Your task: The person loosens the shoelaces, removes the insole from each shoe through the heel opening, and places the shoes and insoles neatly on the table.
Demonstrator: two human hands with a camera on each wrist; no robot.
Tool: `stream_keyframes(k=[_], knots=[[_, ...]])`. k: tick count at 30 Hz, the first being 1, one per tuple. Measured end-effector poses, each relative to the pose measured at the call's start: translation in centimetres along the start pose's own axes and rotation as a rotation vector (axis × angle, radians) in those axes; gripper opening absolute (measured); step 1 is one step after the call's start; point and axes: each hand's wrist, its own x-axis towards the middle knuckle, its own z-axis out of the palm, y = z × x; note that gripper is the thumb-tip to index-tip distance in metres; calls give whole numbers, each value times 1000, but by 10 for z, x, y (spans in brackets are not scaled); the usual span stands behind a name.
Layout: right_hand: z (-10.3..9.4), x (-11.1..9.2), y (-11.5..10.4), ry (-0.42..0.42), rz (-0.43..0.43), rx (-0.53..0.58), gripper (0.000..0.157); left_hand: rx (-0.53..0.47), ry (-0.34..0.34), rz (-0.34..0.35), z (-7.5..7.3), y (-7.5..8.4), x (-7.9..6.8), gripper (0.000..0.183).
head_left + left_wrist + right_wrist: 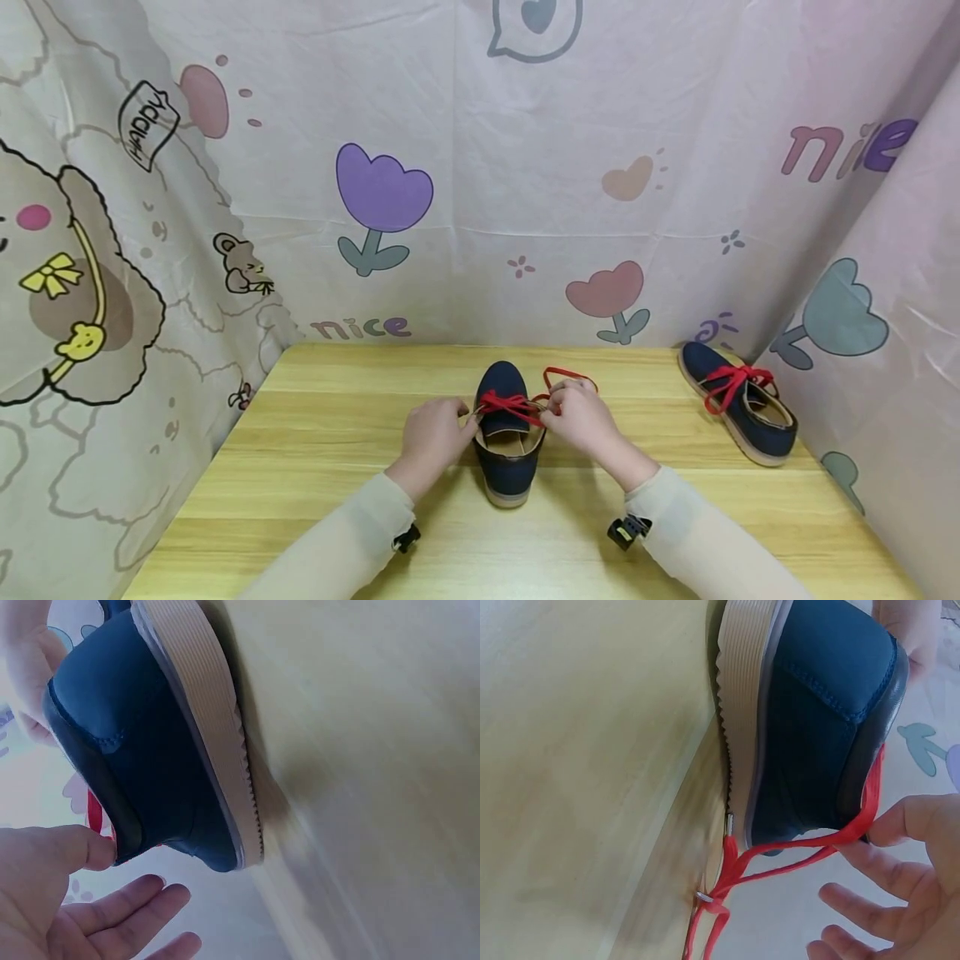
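A navy blue lace-up shoe [508, 477] stands on the wooden table, toe pointing away from me. Its red shoelace [501, 402] crosses over the tongue, and long loose ends trail to the right. My left hand [435, 429] pinches the left edge of the shoe's opening near the eyelets; the index fingertip is partly hidden in the left wrist view. On the opposite side, my right hand [587, 419] pinches the right eyelet edge between thumb and index finger, with red lace [802, 844] running by the fingertips. Both hands' other fingers are spread loosely.
A matching navy shoe [767, 429], its red lace tied in a bow, sits at the table's right edge. The light wooden table [315, 475] meets a printed curtain [487, 283] at the back and both sides.
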Motion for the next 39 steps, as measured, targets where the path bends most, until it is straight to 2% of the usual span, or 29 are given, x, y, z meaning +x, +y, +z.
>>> stream_keyframes(k=[6, 11, 17, 21, 27, 31, 39], knots=[[3, 1, -4, 10, -11, 8, 17, 1, 22, 30, 4, 5, 1, 22], [6, 0, -10, 43, -61, -18, 21, 40, 58, 68, 6, 13, 1, 24], [5, 2, -17, 86, -77, -52, 26, 58, 57, 54, 5, 21, 1, 27], [5, 6, -21, 89, -86, -93, 26, 89, 52, 49, 4, 25, 2, 29], [7, 11, -26, 84, -105, -186, 29, 187, 102, 94, 7, 32, 7, 30], [7, 11, -27, 83, -106, -181, 31, 244, 127, 112, 9, 33, 8, 29], [4, 9, -21, 69, -90, -144, 27, 259, 179, 154, 8, 25, 7, 21]])
